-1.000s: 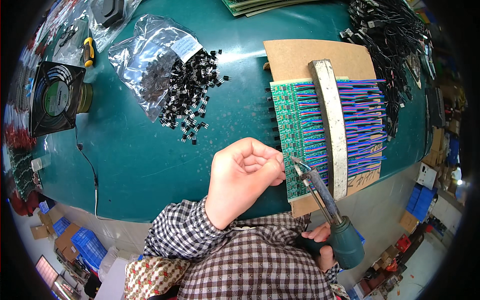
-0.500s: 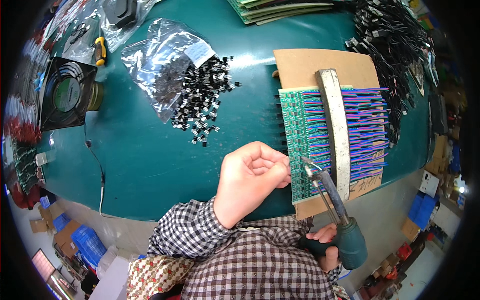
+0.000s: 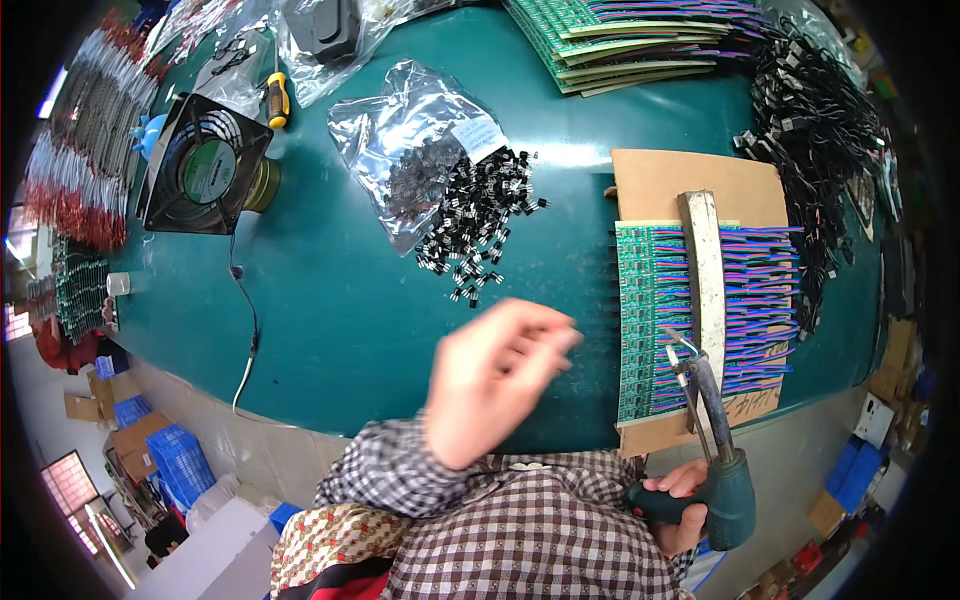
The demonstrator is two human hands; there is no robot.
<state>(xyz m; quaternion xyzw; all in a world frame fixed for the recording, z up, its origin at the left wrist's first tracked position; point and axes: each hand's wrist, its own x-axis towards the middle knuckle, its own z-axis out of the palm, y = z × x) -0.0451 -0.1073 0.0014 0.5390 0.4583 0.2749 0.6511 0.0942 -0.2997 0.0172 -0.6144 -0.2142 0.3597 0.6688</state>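
My left hand (image 3: 495,380) is over the green tabletop, left of the circuit boards and apart from them. It is blurred by motion, with the fingers curled and the thumb and forefinger tips close together; anything between them is not discernible. My right hand (image 3: 685,500) grips a dark green soldering gun (image 3: 732,505) below the front edge. Its tip reaches over the row of green circuit boards (image 3: 640,320); contact cannot be made out. A worn metal bar (image 3: 707,270) lies across the red, blue and black wires (image 3: 755,310). Cardboard (image 3: 700,180) lies beneath.
Small black connectors (image 3: 480,200) spill from a clear plastic bag (image 3: 385,130). A fan (image 3: 205,165) and a yellow-black screwdriver (image 3: 278,100) are at left. Stacked boards (image 3: 600,45) sit at the back, black cables (image 3: 815,130) at right, red-tipped wires (image 3: 90,150) far left.
My left hand has moved left, away from the edge of the circuit boards. The view has shifted, so the table things appear lower and farther right. My right hand keeps its hold on the soldering gun.
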